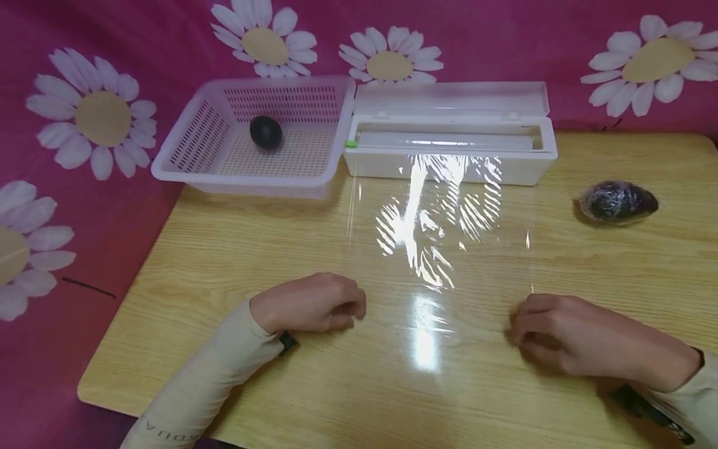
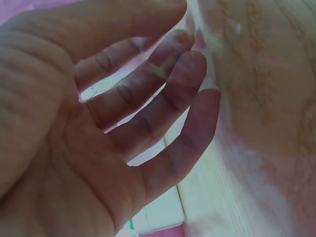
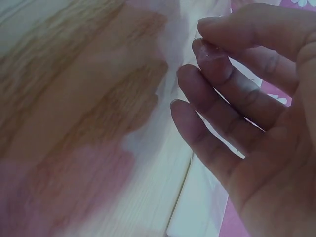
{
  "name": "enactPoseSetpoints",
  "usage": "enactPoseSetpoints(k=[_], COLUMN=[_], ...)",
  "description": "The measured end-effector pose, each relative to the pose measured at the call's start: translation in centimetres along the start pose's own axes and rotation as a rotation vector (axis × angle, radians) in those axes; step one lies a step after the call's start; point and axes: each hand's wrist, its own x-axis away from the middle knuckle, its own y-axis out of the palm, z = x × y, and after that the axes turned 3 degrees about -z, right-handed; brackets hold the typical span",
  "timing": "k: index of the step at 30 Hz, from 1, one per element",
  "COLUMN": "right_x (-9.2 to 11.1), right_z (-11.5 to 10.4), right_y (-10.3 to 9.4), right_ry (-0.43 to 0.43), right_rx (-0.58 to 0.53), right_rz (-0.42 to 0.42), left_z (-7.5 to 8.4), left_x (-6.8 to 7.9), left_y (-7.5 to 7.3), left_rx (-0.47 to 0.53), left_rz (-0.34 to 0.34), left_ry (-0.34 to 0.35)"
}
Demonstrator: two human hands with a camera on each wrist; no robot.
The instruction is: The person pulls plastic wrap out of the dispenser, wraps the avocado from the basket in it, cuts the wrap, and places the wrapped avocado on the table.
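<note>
A sheet of clear plastic wrap (image 1: 415,218) stretches from the white wrap dispenser (image 1: 443,165) toward me, its near end between my two hands. My left hand (image 1: 316,304) pinches the wrap's near left corner, with the thumb bent toward the fingers. At the near right corner, my right hand (image 1: 566,333) pinches the film between thumb and fingertips. A crinkled bit of film shows on a fingertip (image 3: 212,55) in the right wrist view. In the left wrist view, the other fingers of the left hand (image 2: 113,108) are loosely bent, and film overlaps the table.
A white slotted basket (image 1: 247,184) stands at the back left with a dark oval fruit (image 1: 266,133) inside. On the right lies a dark avocado-like fruit (image 1: 617,202) wrapped in film. The dispenser's lid (image 1: 449,100) is up. A pink flowered cloth (image 1: 505,37) hangs behind the wooden table (image 1: 252,243).
</note>
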Motion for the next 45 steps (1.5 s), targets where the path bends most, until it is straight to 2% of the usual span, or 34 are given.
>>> enactPoseSetpoints(k=[4, 8, 14, 18, 24, 32, 37, 45], right_x=[0.0, -0.1, 0.0, 0.0, 0.1, 0.0, -0.3, -2.7], right_z=[-0.1, -0.1, -0.2, -0.2, -0.5, -0.7, -0.5, 1.1], right_y=[0.0, 0.1, 0.5, 0.7, 0.5, 0.3, -0.4, -1.9], right_ry=[0.057, 0.030, 0.050, 0.035, 0.090, 0.023, 0.062, 0.118], right_rx=[-0.005, -0.014, -0.020, -0.015, -0.031, 0.032, 0.033, 0.120], right_rz=[-0.034, -0.028, -0.051, -0.042, -0.109, -0.031, -0.001, 0.169], left_z=[-0.2, -0.2, 0.0, 0.1, 0.1, 0.1, 0.0, -0.8], left_x=[0.0, 0.0, -0.2, -0.1, 0.0, 0.1, 0.0, -1.0], left_y=[0.3, 0.4, 0.6, 0.7, 0.8, 0.6, 0.5, 0.0], left_rx=[-0.035, -0.067, -0.043, -0.029, -0.014, -0.065, -0.081, -0.150], left_rz=[0.018, 0.027, 0.005, 0.000, -0.028, -0.047, 0.011, 0.200], left_ry=[0.044, 0.068, 0.034, 0.002, -0.045, -0.005, -0.014, -0.001])
